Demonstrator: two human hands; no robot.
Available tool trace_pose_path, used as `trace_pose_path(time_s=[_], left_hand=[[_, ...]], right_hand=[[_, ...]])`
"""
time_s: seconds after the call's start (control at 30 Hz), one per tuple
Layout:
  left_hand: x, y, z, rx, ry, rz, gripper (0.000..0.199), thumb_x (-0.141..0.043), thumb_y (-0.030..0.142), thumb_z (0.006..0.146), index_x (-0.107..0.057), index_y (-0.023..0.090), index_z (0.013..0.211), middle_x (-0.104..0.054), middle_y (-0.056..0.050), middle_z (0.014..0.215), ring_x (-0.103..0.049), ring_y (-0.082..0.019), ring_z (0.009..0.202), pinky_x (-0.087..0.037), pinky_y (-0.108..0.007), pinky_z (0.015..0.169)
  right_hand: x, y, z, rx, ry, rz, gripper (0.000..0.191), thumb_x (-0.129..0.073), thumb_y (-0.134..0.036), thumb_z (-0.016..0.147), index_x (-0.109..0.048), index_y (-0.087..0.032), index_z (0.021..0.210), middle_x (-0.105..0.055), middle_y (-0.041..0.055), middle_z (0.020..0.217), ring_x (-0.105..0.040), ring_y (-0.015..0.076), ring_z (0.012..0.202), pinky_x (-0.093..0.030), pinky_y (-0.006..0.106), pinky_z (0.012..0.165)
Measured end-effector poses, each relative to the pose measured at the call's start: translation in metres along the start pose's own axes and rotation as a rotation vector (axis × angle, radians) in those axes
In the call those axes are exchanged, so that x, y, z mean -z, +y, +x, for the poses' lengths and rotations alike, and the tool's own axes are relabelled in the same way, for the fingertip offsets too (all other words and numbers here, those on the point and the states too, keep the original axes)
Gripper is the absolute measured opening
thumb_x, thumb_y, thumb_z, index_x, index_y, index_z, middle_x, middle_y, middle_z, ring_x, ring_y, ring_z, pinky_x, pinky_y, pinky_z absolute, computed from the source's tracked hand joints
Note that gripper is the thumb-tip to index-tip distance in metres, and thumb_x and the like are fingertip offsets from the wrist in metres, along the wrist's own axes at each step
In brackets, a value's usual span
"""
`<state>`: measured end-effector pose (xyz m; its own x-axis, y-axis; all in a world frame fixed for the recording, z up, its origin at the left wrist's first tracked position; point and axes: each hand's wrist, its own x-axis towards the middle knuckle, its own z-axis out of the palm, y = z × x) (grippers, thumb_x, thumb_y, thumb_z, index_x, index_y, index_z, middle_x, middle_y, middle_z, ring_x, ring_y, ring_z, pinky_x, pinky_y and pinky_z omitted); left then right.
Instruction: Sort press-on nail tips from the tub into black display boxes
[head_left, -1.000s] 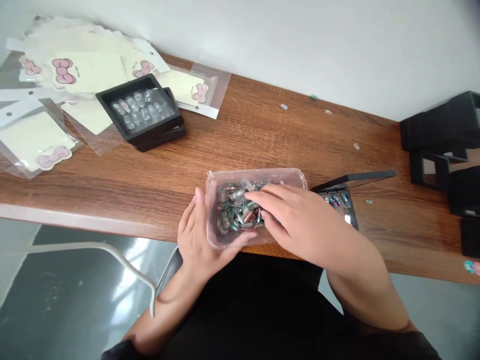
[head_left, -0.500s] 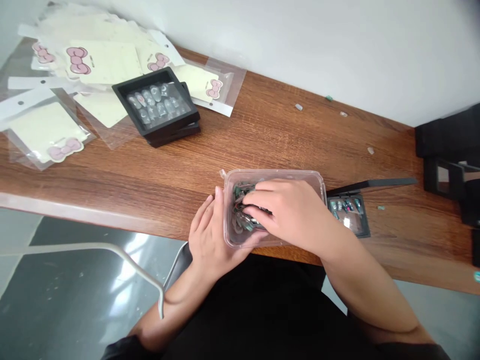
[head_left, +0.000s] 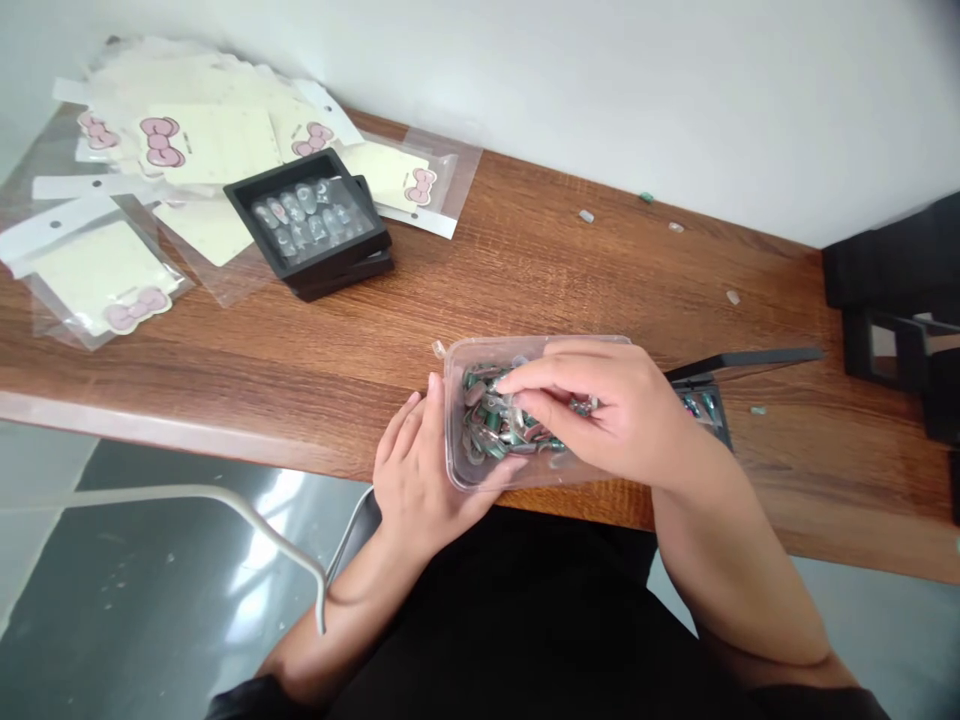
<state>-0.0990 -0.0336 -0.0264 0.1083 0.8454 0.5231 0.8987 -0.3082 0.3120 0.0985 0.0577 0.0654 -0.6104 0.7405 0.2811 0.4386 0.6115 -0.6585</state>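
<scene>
A clear plastic tub full of small green and clear false nails stands at the table's front edge. My left hand grips its left end, with the thumb along the near side and the fingers outside. Over the tub's right part is my right hand, its thumb and forefinger pinched on a small clear nail. Right of the tub, partly hidden by my right arm, lies an open black case with green nails in it.
Two stacked black trays of clear nails stand at the back left, beside bagged cream cards with pink bows. Loose nails lie near the wall. Black boxes stand far right. A white cable hangs in front.
My right hand has risen out of the pile and shifted slightly right, uncovering more of the nails. My left hand stays on the tub. The view has shifted slightly.
</scene>
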Motion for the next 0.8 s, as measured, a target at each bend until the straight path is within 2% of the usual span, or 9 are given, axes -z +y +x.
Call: trace_pose_path(time_s=[0.13,0.3,0.5,0.63,0.8], left_hand=[[-0.0019,-0.001,0.001,-0.018,0.051,0.012,0.12,-0.075,0.074,0.078,-0.026,0.005,0.163,-0.072,-0.02,0.132,-0.074,-0.032,0.112,-0.055,-0.041,0.102],[-0.003,-0.0021,-0.0013,-0.014,0.042,0.016,0.117,-0.076,0.073,0.077,-0.032,0.003,0.161,-0.071,-0.022,0.133,-0.073,-0.033,0.113,-0.054,-0.042,0.103],[-0.0029,-0.0033,-0.0015,-0.013,0.038,0.005,0.119,-0.076,0.072,0.077,-0.028,0.005,0.162,-0.071,-0.021,0.135,-0.072,-0.034,0.115,-0.054,-0.043,0.102],[-0.0026,-0.0033,-0.0005,-0.015,0.048,0.005,0.12,-0.077,0.073,0.076,-0.027,0.005,0.163,-0.072,-0.02,0.132,-0.073,-0.034,0.114,-0.054,-0.042,0.101],[-0.004,-0.0034,-0.0014,-0.01,0.038,0.004,0.12,-0.076,0.075,0.076,-0.03,0.005,0.162,-0.072,-0.02,0.132,-0.073,-0.034,0.112,-0.054,-0.043,0.1]], right_hand=[[0.0006,0.0024,-0.0002,0.011,0.025,0.128,0.01,-0.064,-0.016,0.099,-0.074,-0.018,0.1,-0.073,-0.0037,0.085,-0.062,0.0038,0.072,-0.048,0.018,0.07],[-0.0006,0.0034,0.0005,0.02,0.016,0.245,0.008,-0.067,-0.011,0.096,-0.072,-0.016,0.099,-0.074,-0.0038,0.087,-0.059,0.002,0.07,-0.046,0.016,0.066],[0.0008,0.0028,-0.001,0.001,-0.004,0.243,0.008,-0.063,-0.014,0.098,-0.07,-0.015,0.101,-0.073,-0.003,0.087,-0.058,0.0028,0.067,-0.046,0.017,0.065],[0.0012,0.0015,-0.0012,-0.019,-0.011,0.266,0.012,-0.058,-0.018,0.102,-0.069,-0.015,0.103,-0.072,-0.0016,0.089,-0.062,0.0047,0.074,-0.049,0.018,0.07],[0.0019,0.0012,-0.0014,-0.065,-0.016,0.24,0.016,-0.055,-0.025,0.104,-0.066,-0.016,0.097,-0.069,-0.0005,0.085,-0.06,0.0067,0.073,-0.047,0.021,0.07]])
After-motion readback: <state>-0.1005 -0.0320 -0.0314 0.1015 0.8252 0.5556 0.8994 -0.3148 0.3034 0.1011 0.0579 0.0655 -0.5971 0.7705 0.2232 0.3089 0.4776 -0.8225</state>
